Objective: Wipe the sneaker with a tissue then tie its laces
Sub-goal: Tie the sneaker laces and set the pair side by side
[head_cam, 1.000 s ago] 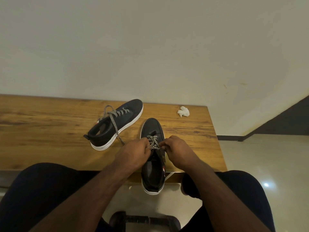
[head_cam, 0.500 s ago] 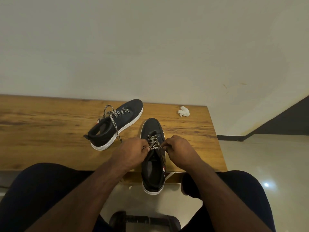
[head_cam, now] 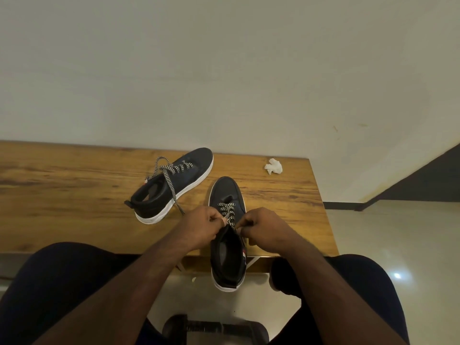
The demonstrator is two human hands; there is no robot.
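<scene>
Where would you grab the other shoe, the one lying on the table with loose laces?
Probably the other shoe is best gripped at its open ankle collar, coming from above on the near left end. The collar gapes upward toward the person, and its loose lace trails across the middle.

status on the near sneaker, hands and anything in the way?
Left hand and right hand each pinch the laces. Near sneaker overhangs the table edge, untied. Tissue lies aside; nothing blocks.
</scene>
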